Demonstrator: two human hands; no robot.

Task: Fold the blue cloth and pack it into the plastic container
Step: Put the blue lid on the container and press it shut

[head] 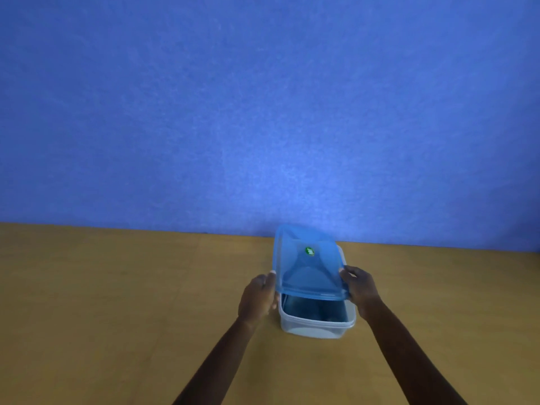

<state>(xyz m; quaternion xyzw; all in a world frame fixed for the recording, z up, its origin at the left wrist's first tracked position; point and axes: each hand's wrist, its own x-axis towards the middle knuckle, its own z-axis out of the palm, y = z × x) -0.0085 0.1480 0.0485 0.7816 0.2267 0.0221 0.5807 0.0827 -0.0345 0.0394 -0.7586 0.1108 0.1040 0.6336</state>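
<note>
A clear plastic container (315, 327) stands on the wooden table, right of centre. Inside it a dark blue mass, apparently the blue cloth (317, 308), shows through the uncovered near part. A translucent blue lid (306, 264) with a small green sticker is held tilted over the container, its near edge raised above the rim. My left hand (258, 296) grips the lid's left near edge. My right hand (361, 286) grips its right near edge. How the cloth is folded is hidden by the lid.
The wooden table (117, 302) spreads left and right of the container. A blue wall (263, 112) rises right behind the table's far edge, close to the container's back.
</note>
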